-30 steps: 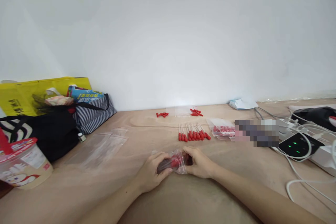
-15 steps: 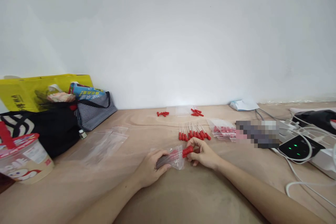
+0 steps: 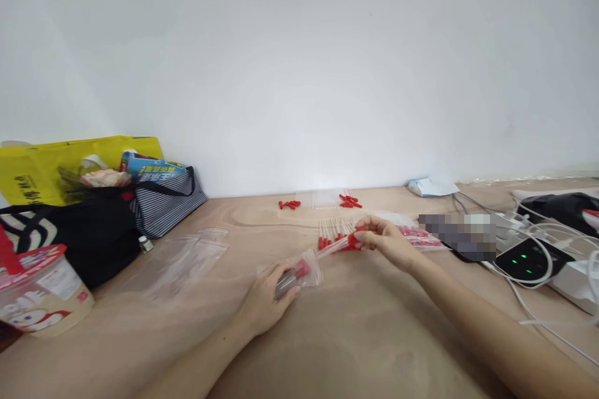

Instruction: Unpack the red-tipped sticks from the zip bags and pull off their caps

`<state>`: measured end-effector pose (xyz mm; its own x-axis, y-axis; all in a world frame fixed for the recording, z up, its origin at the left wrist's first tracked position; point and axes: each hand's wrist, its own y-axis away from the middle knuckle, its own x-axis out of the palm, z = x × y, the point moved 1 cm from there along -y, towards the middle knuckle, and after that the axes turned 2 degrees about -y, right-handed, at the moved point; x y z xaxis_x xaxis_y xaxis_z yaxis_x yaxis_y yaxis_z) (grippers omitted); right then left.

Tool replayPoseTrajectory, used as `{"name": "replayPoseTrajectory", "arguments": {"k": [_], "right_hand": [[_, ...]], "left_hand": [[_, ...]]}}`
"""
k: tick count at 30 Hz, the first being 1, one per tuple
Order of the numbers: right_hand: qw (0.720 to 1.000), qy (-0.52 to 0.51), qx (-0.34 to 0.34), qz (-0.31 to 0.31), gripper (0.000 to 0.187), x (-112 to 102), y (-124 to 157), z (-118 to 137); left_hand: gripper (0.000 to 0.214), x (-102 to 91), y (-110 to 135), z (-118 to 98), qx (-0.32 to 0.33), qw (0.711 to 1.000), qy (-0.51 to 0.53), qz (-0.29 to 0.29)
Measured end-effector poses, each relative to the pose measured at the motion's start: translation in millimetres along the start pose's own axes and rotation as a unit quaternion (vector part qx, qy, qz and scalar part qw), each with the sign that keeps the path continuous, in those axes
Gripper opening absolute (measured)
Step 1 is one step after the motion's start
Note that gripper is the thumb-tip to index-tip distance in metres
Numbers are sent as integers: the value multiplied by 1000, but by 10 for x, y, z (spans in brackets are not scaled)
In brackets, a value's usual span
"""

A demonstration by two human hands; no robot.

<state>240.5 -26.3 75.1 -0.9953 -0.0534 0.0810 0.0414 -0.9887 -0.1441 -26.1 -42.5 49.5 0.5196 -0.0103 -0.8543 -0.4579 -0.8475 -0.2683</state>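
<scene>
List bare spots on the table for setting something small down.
Free: the near table between left forearm and right forearm; the back strip between striped bag and the leftmost loose red bulbs. Crowded: right side, white cables; left edge, drink cup and black bag; around the right hand, red-ended droppers.

Plain pale wall (image 3: 299,62) behind brown wavy-patterned table (image 3: 355,336); soft bright patch (image 3: 322,168) low on wall.
</scene>
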Motion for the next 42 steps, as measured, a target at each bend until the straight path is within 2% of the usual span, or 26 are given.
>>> {"name": "replayPoseTrajectory", "arguments": {"k": [3, 6, 8, 10, 13, 15, 22, 28, 31, 34, 39, 42], "right_hand": [[992, 67, -72, -76, 30, -65, -62, 52], [962, 192, -163, -108, 23, 50, -131, -62], [921, 304, -222, -98, 13, 182, -181, -170], [875, 407, -252, -79, 9, 312, -228, -260], [814, 528, -239, -44, 16, 446, -281, -336], [789, 573, -220, -28, 19, 487, -298, -360], [770, 606, -198, -14, 15, 484, -290, -416], [741, 634, -220, -33, 22, 470, -214, -387], [751, 611, -244, -58, 23, 450, -102, -380], [786, 557, -265, -50, 19, 431, 60, -406], [865, 441, -237, 17, 13, 440, 294, -454], [886, 404, -215, 66, 13, 478, 349, -426]], "left_hand": [[33, 16, -20, 64, -49, 998, -32, -31], [40, 36, -40, 127, -81, 994, -63, -37], [42, 47, -45, 159, -87, 993, -79, -29], [43, 52, -41, 174, -81, 993, -87, -21], [46, 45, -30, 167, -65, 993, -94, -4], [49, 37, -27, 151, -63, 993, -102, 9], [54, 17, -41, 104, -66, 990, -119, 25], [51, -2, -36, 89, -47, 992, -118, 22], [50, -15, -35, 101, -30, 993, -107, 38], [50, -27, -30, 114, -18, 994, -96, 56], [43, -57, 2, 38, 36, 995, -31, 82], [35, -67, 24, -59, 55, 992, 5, 110]]}}
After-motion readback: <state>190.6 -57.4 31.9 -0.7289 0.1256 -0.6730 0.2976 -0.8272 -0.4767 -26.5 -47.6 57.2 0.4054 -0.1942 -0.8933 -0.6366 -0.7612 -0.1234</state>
